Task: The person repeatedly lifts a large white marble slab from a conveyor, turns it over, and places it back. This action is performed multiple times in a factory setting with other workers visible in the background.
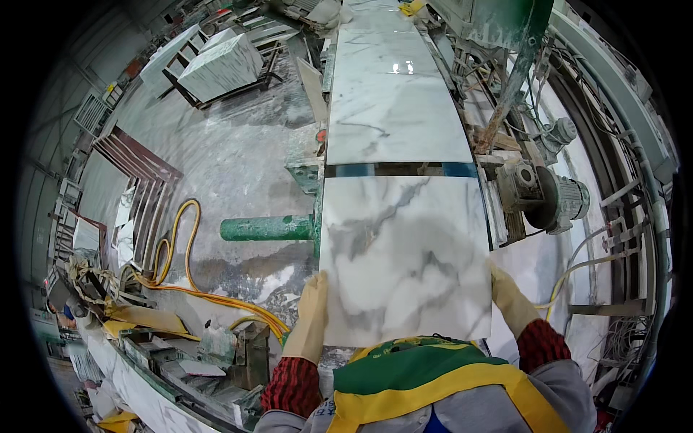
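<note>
A white marble tile (404, 252) with grey veins lies in front of me, its near edge close to my green and yellow apron (433, 372). My left hand (312, 307), in a cream glove, grips the tile's left edge near its front corner. On the opposite edge, my right hand (510, 294) in a matching glove holds the tile too; the fingers of both hands are partly hidden by it. Beyond a narrow gap showing blue belt strips (458, 169), a second, glossier marble slab (397, 108) lies on the conveyor line.
A green cylinder (267, 228) juts out left of the line. An electric motor (567, 204) sits along the right side. Yellow hoses (191, 289) loop over the floor at left. Stacked marble blocks (220, 66) rest on a frame farther back.
</note>
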`<action>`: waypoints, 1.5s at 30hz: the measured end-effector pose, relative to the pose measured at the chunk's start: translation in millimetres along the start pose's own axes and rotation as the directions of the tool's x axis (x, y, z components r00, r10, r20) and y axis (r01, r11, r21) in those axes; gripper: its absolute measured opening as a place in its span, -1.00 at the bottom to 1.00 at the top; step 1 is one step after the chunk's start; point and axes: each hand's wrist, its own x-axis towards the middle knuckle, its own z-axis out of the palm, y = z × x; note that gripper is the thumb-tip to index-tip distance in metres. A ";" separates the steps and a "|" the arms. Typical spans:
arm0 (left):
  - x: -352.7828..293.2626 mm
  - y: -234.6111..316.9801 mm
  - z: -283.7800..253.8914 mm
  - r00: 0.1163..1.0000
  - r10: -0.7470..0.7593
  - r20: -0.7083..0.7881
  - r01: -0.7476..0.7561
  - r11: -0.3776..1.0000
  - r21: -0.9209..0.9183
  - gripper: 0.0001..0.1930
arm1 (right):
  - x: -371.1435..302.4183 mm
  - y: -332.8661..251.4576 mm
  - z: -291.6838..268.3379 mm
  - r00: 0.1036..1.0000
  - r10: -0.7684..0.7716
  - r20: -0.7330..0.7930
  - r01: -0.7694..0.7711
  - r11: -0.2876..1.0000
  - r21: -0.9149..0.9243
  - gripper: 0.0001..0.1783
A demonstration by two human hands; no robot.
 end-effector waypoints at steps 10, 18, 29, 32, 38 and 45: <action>42.0 19.4 20.8 0.999 -0.019 -0.041 0.019 1.000 -0.003 -0.30 | -21.9 17.4 9.9 0.998 -0.059 -0.038 0.059 0.998 -0.013 -0.54; 51.6 28.1 26.4 0.998 -0.009 -0.056 0.006 0.999 -0.039 -0.30 | 5.9 23.8 -8.6 0.993 -0.016 -0.117 0.010 0.999 -0.049 -0.52; 72.4 35.3 28.0 0.998 0.049 -0.039 -0.050 0.998 -0.025 -0.35 | 14.6 12.4 -1.4 0.986 0.044 -0.158 -0.045 0.999 -0.003 -0.54; 87.8 16.0 29.3 1.000 0.025 -0.015 -0.027 0.984 -0.176 -0.36 | 18.7 11.9 3.4 0.987 0.037 -0.156 -0.039 0.999 -0.013 -0.52; 84.4 28.8 30.9 0.999 -0.049 -0.018 0.046 0.990 -0.130 -0.35 | 29.2 29.0 -14.8 0.993 -0.083 -0.087 0.086 0.996 0.027 -0.54; 70.9 37.4 38.6 0.996 -0.027 -0.090 0.034 0.997 0.070 -0.28 | 30.0 24.4 -19.9 0.995 -0.084 -0.060 0.085 0.996 0.014 -0.51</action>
